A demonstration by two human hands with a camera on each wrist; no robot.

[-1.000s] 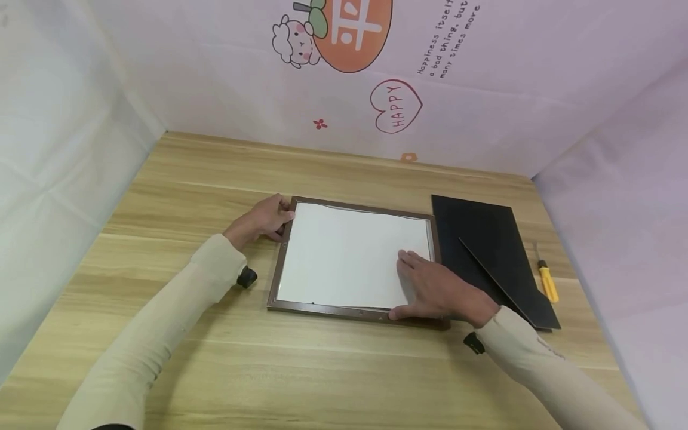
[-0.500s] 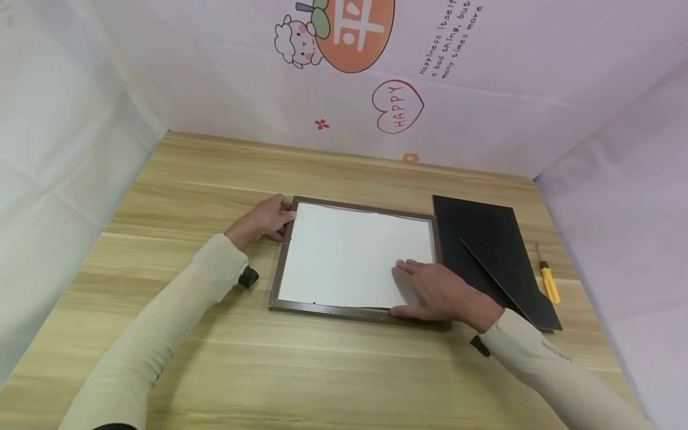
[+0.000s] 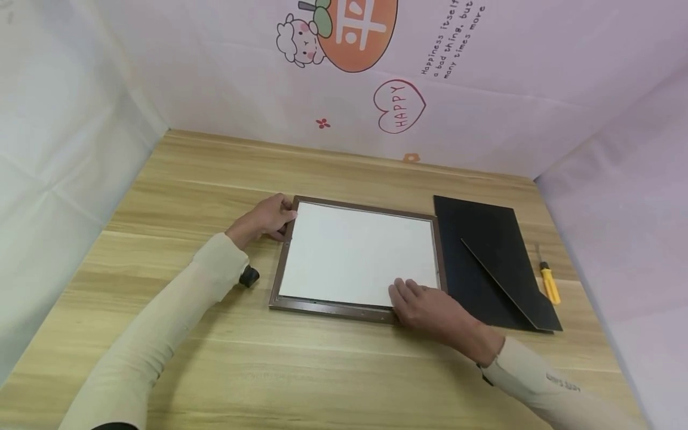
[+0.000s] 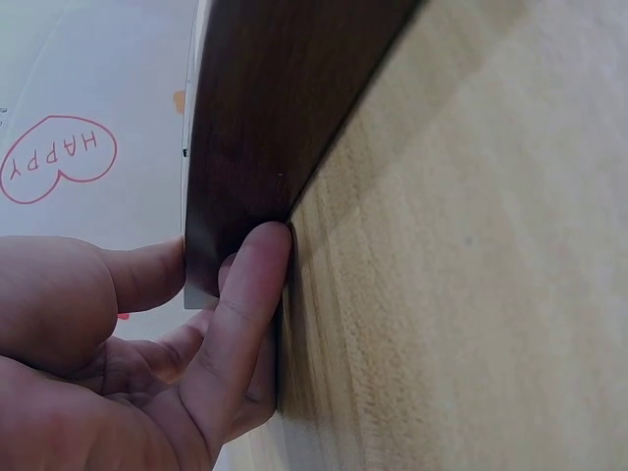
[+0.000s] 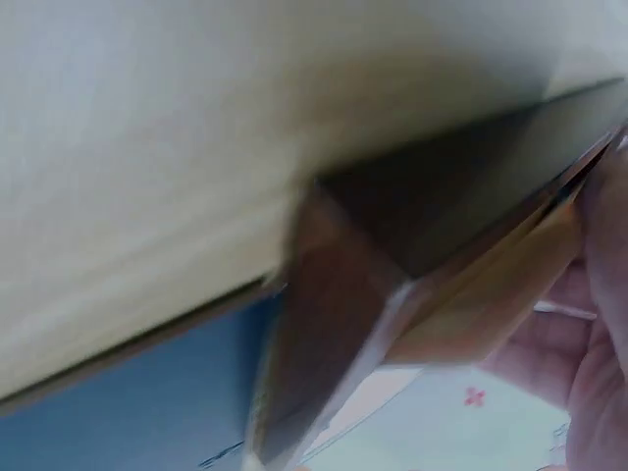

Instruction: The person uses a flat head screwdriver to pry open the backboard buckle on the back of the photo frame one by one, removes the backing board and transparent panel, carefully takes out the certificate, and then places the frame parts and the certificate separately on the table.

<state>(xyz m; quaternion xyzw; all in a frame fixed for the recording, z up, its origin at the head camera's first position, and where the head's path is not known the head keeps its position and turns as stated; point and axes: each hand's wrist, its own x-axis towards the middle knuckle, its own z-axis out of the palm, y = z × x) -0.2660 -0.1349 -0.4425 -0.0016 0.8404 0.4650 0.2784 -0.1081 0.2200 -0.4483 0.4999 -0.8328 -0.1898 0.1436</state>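
Note:
A brown picture frame (image 3: 328, 308) lies flat on the table with a white sheet (image 3: 355, 254) inside it. At the frame's upper left side, my left hand (image 3: 269, 216) grips the rim, its thumb on the top edge and fingertips low against the outer side, as the left wrist view shows. Near the lower right corner, my right hand (image 3: 427, 307) pinches the near edge of the sheet, its fingers bent over the top. A dark gap shows between that edge and the frame. The right thumb is hidden in the head view. The right wrist view is blurred.
Two black boards (image 3: 475, 233) overlap on the table to the right of the frame. Beyond them lies a screwdriver (image 3: 549, 285) with a yellow handle. White fabric walls (image 3: 242, 83) stand along the back and both sides of the wooden table (image 3: 258, 370).
My right hand has drawn back from the sheet toward the near edge, its fingers bending more. The sheet's wavy edges now look straight. My left hand stays in place.

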